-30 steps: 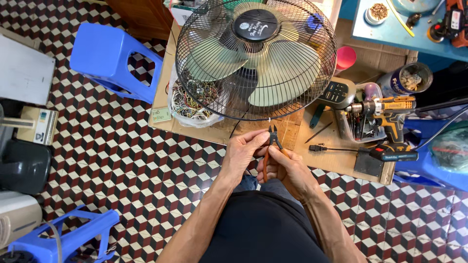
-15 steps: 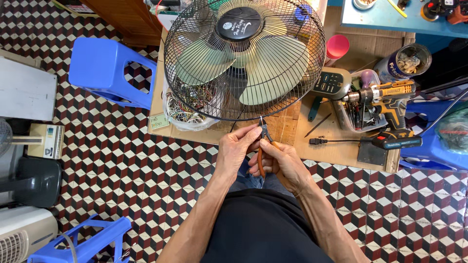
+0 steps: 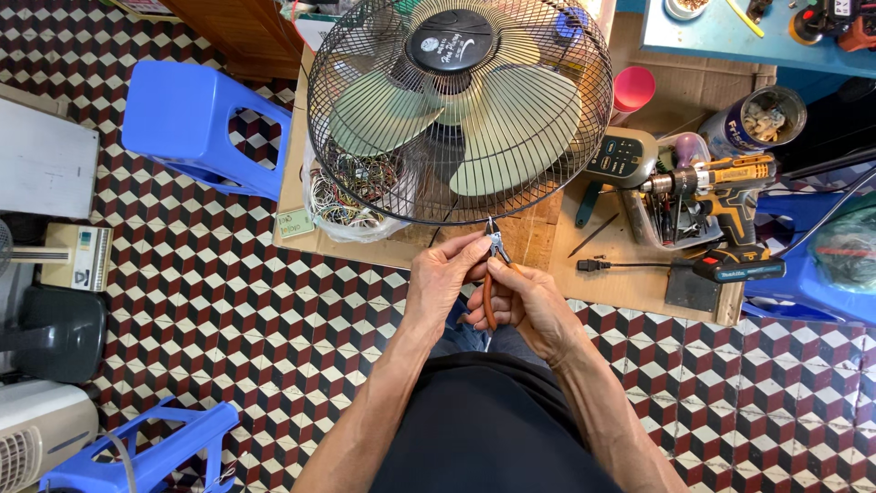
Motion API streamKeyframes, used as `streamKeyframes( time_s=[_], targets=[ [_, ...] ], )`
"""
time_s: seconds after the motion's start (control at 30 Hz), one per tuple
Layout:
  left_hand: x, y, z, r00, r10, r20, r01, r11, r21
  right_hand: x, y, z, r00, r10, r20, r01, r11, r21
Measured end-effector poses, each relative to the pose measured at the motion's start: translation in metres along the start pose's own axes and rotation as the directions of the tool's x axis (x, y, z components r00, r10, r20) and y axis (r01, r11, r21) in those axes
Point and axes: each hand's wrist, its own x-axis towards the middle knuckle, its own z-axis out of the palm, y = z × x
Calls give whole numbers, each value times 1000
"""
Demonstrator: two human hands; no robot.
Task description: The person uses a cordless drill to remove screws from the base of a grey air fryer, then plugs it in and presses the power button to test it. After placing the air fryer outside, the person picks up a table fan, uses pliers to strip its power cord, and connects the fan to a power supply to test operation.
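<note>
The right hand [image 3: 529, 306] is gripping orange-handled pliers [image 3: 493, 274], metal tips up at the round wire fan cage [image 3: 456, 110]; the left hand [image 3: 443, 274] is pinching, perhaps, a thin wire there.

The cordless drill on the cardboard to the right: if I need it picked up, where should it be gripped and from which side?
Probably the handle of the cordless drill, between the yellow body and the black battery base. It lies on its side, chuck pointing left toward the fan, so come from above or from the near right; the tool tray crowds its left. The right hand, holding pliers, is nearer.
</note>
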Motion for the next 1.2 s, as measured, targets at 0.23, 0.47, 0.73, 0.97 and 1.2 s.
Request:
streamKeyframes(
  time_s=[0.23, 0.47, 0.73, 0.97, 1.2],
  targets=[
    [1, 1, 2, 1000, 3, 12, -3, 1000, -18, -2, -3, 1, 999, 14, -33, -14, 1000, -3],
    [1, 2, 3, 999, -45, -14, 45, 999, 11, -3, -9, 1, 999, 24, -31, -24, 1000, -17],
    [-2, 7, 6, 1000, -12, -3, 12, 1000, 3, -5, -11, 8, 1000, 5, -15, -4, 997, 83],
    [2, -1, 4, 999, -14, 32, 17, 995, -98, -4, -12, 15, 994, 20, -105, -6, 992, 125],
    [6, -11, -7, 1000, -17, 6, 17, 982, -187, -3, -6, 12, 997, -23, -73, 34, 986, 164]
  ],
)
